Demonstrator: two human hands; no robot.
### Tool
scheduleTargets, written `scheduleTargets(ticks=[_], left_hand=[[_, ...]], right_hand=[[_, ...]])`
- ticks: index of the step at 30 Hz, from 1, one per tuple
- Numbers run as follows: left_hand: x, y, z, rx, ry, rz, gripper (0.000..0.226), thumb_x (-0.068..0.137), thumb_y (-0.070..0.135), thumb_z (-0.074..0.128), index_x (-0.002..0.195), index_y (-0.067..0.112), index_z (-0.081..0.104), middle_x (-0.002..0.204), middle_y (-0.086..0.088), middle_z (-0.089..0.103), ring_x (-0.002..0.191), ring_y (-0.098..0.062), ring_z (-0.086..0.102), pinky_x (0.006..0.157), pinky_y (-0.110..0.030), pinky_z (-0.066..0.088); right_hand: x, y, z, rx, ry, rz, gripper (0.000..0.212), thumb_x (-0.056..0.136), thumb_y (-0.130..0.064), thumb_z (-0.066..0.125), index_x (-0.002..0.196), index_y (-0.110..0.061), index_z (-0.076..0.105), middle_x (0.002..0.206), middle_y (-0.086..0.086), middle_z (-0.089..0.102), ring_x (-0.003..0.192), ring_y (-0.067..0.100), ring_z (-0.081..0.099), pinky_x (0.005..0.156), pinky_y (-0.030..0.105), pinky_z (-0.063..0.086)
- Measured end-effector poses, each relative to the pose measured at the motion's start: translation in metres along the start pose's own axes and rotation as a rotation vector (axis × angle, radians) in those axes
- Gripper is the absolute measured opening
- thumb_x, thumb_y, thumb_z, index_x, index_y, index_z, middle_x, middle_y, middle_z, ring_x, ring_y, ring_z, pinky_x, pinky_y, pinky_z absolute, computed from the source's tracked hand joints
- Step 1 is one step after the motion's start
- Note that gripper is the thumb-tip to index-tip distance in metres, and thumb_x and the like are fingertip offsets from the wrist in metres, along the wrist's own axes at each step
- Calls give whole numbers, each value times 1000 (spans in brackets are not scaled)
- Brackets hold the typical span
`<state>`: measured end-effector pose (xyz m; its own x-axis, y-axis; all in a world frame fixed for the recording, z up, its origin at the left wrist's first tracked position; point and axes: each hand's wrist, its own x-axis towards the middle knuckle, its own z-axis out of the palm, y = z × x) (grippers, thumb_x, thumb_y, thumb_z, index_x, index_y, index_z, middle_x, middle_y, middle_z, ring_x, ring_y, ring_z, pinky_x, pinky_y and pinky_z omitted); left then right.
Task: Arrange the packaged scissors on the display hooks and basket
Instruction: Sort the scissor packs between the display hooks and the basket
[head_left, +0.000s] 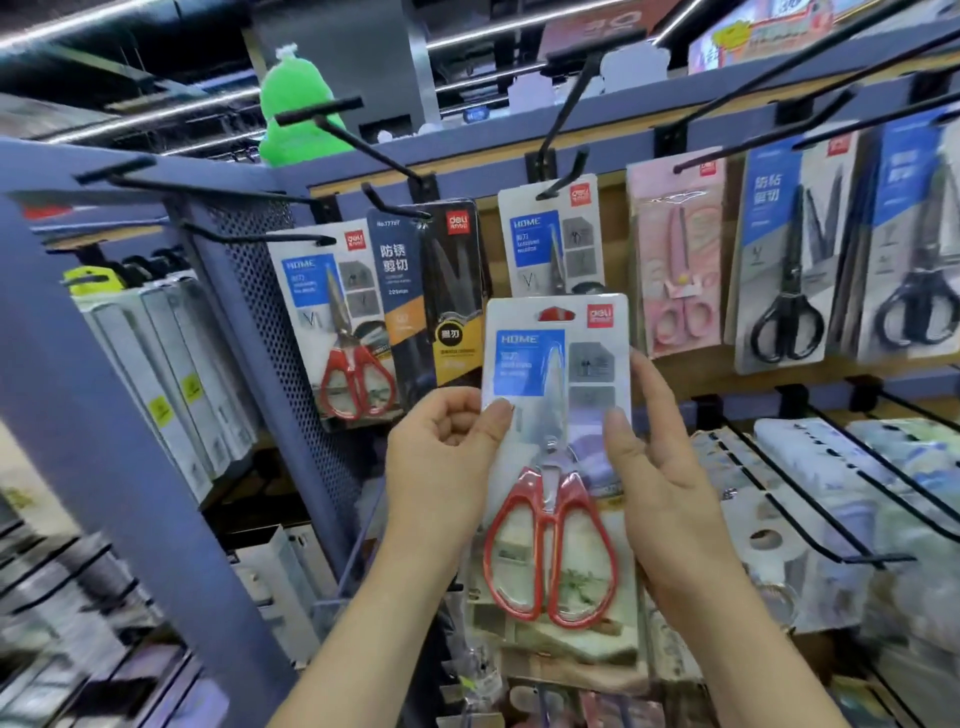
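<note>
Left grip (441, 452), right grip (670, 467); pack (556, 374) between

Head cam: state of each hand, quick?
Left hand: pinching the red scissors pack at its left edge.
Right hand: holding the same pack's right edge.

Both hands (447, 447) (660, 467) holding red-handled scissors pack (556, 457), hooked packs (343, 317) behind, slightly blurred

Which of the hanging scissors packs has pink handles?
The pink pack hanging just right of the held pack; its card and scissors are pink, unlike any other.
</note>
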<state>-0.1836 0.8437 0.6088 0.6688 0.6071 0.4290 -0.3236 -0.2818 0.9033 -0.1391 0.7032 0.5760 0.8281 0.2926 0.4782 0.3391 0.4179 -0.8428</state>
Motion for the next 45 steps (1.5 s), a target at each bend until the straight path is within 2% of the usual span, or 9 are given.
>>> scheduleTargets(ticks=[4,7,15,19,24,31,34,39,45], left_hand=[[1,-7,-7,-33,96,14,8,92,13,66,87,17,62,77,-19,70,70,-26,59,71,-58,53],[3,-9,-8,-91,158,13,11,95,11,60,88,18,57,66,-3,69,65,-21,55,64,-43,46],[-1,11,-48,-100,307,166,11,98,14,56,92,22,52,79,3,73,74,-19,67,70,-43,54],[0,21,-72,-83,439,229,15,99,14,55,93,26,49,81,4,75,75,-14,68,69,-38,54],[9,39,-95,-72,555,270,16,100,12,53,93,26,47,75,7,71,61,-8,60,61,-30,47],[27,59,-108,82,452,270,41,100,10,49,117,48,46,104,1,73,82,-18,69,76,-41,55],[32,57,-115,306,376,245,51,101,14,45,135,50,44,127,7,63,101,-16,67,88,-48,56],[18,46,-120,758,196,213,44,99,41,46,142,33,49,141,5,48,129,-14,45,113,-37,35],[18,51,-110,845,-13,190,61,94,49,52,147,53,23,125,9,47,112,-13,53,97,-37,47]], right_hand=[[-2,2,-4,64,-103,30,52,94,-36,46,131,-71,36,143,-24,52,127,0,54,104,33,49],[-2,8,-1,-49,-10,-47,54,104,-18,44,131,-64,43,132,13,63,110,27,65,99,57,49],[9,-2,10,-210,33,-69,38,96,-2,52,80,-27,75,74,14,67,57,26,45,52,25,36],[7,-18,50,-271,-240,-132,13,90,-28,65,84,-25,76,70,-3,71,64,9,61,62,33,51],[15,-23,87,-348,-491,-124,30,89,-43,69,85,-15,76,83,0,75,82,20,70,79,49,55],[28,-31,108,-205,-456,-172,37,92,-31,66,62,-9,66,53,-6,57,53,6,48,53,25,40],[32,-29,110,-204,-457,-148,44,93,-34,65,67,1,63,64,23,56,57,19,47,57,33,40],[39,-23,117,-327,-350,-208,46,94,-36,63,64,-1,61,60,17,59,56,28,53,56,41,45],[58,-14,118,-379,-420,-79,40,100,-34,52,76,-7,69,72,14,69,72,31,66,70,50,54]])
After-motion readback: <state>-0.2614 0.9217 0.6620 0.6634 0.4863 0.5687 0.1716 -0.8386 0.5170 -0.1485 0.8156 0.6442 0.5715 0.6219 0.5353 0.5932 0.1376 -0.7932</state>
